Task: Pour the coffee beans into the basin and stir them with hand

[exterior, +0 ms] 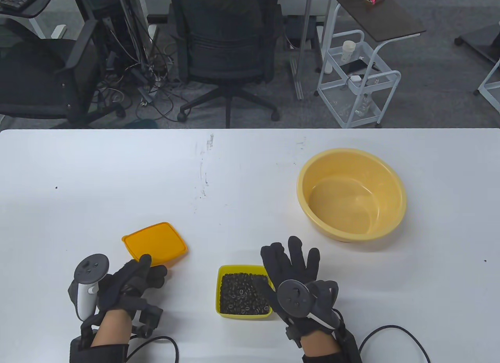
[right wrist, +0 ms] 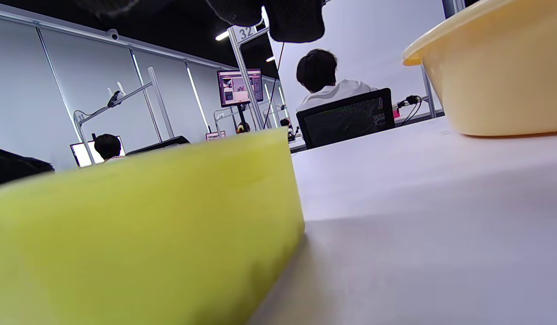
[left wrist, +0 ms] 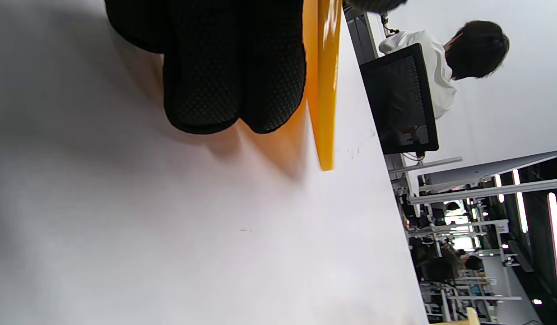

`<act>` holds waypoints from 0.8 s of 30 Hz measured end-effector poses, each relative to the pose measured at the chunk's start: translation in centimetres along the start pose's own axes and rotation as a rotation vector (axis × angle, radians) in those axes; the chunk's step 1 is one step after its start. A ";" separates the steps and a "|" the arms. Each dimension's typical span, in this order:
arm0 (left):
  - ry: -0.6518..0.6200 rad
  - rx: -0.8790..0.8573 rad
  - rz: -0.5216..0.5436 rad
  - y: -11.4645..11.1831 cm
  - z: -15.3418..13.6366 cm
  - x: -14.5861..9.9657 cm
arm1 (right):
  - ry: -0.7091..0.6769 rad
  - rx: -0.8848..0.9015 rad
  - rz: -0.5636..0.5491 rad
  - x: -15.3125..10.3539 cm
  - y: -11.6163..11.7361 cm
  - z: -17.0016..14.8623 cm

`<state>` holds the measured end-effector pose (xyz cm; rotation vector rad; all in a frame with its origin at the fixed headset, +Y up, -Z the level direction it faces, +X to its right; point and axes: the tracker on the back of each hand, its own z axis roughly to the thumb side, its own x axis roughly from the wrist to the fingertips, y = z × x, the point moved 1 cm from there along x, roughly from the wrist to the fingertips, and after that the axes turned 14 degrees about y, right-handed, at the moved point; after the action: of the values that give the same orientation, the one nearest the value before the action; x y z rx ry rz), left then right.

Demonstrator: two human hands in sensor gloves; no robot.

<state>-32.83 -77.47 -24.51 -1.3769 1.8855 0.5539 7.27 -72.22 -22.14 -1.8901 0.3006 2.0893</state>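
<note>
Your right grip (exterior: pixel 291 269) is spread, fingers straight, hovering over the right edge of the yellow-green box (exterior: pixel 224 310) of coffee beans (exterior: pixel 242 294) and holding nothing. Your left grip (exterior: pixel 134 279) has its fingers curled at the near edge of the orange lid (exterior: pixel 156 242); whether they pinch it you cannot tell. The box sits on the white tabletop (exterior: pixel 250 175) between your hands, with the empty yellow basin (exterior: pixel 351 193) well apart to the far right.
</note>
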 end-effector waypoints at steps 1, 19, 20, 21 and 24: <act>0.015 0.001 0.011 0.1 -0.1 0.0 | -0.002 -0.008 0.004 0.0 0.1 0.1; -0.546 0.544 0.254 -3.0 3.6 -5.6 | 0.253 0.009 0.279 0.5 3.7 -0.7; -0.572 0.613 0.268 -3.5 3.7 -5.8 | 0.255 -0.007 0.256 0.5 3.7 -0.7; -0.593 0.700 0.298 -4.1 3.7 -5.9 | 0.259 -0.033 0.243 0.5 3.8 -0.8; -0.636 0.900 0.356 -5.7 3.9 -6.1 | 0.305 -0.031 0.281 0.6 4.0 -1.4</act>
<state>-25.34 -72.84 -21.97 -0.2335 1.5180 0.1999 7.01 -76.41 -23.10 -2.3012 0.6404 1.9701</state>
